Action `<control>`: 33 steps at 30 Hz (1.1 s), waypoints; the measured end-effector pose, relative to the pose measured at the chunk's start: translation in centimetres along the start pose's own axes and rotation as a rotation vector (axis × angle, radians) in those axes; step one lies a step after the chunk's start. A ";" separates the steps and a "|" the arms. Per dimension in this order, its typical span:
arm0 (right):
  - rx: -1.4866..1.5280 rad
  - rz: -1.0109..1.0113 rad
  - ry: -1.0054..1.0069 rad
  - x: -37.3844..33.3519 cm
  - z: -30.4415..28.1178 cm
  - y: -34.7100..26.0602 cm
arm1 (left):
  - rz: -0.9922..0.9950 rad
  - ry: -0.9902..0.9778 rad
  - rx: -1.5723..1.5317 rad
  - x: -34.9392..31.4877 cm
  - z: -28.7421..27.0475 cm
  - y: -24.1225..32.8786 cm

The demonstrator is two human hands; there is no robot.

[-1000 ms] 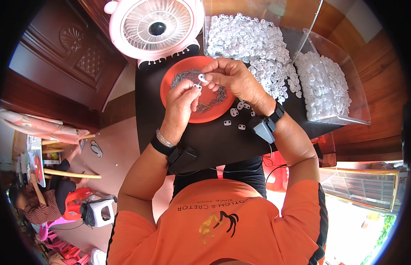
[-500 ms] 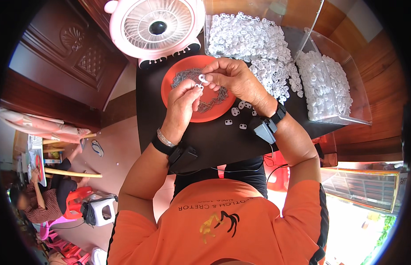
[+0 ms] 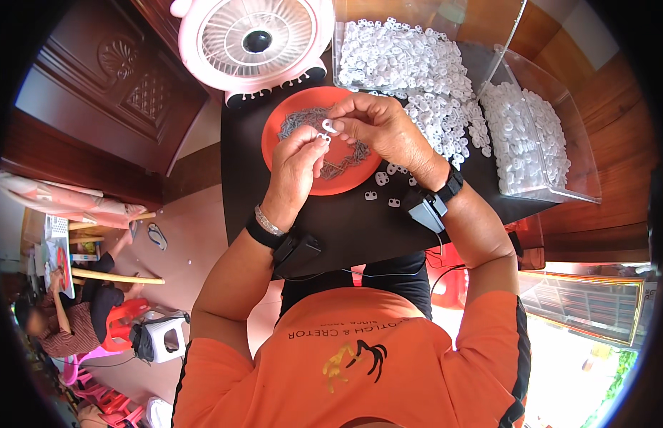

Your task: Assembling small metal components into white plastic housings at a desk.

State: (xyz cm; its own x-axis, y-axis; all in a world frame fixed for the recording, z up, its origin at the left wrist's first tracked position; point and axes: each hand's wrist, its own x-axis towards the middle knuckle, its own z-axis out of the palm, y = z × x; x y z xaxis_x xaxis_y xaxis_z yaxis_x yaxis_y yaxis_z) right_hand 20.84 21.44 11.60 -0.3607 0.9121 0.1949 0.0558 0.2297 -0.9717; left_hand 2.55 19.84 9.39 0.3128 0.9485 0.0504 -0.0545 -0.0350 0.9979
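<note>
Over an orange-red bowl (image 3: 274, 143) holding many small grey metal pieces (image 3: 296, 123), my two hands come close together. A small white plastic piece with two holes (image 3: 323, 137) is pinched between the thumb and fingertips of my left hand (image 3: 296, 160). Just above it, my right hand (image 3: 378, 128) grips a white ring-shaped plastic piece (image 3: 329, 125) by its edge. The two white pieces nearly meet; whether they touch is too small to tell. Several loose two-hole white pieces (image 3: 371, 195) lie on the dark table right of the bowl.
Behind the bowl stands a pink fan (image 3: 256, 43). Clear bins with white pieces (image 3: 403, 57) and more white parts (image 3: 524, 135) fill the table's back and right. A loose heap (image 3: 438, 118) spills between them. At far left, another person (image 3: 71, 332) sits near red stools.
My hands stay nearly in place, with the two white pieces brought slightly closer together. The view has shifted a little.
</note>
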 end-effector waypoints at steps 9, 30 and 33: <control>-0.114 -0.102 -0.039 0.0 0.5 0.3 | 0.023 -0.002 0.002 0.1 0.1 -0.2; -0.388 -0.292 -0.022 -0.6 1.9 -1.0 | -0.048 0.065 -0.186 -0.2 0.3 0.5; -0.502 -0.387 0.085 -0.6 2.6 -0.8 | -0.064 0.092 -0.175 -0.4 0.5 0.7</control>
State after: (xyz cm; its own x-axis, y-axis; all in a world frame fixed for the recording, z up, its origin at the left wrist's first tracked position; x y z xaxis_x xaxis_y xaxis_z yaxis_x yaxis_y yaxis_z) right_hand 18.60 19.77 11.92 -0.3678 0.7501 0.5496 0.3729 0.6604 -0.6518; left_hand 2.90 19.30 10.08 0.2335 0.9720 -0.0251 -0.2040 0.0742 0.9762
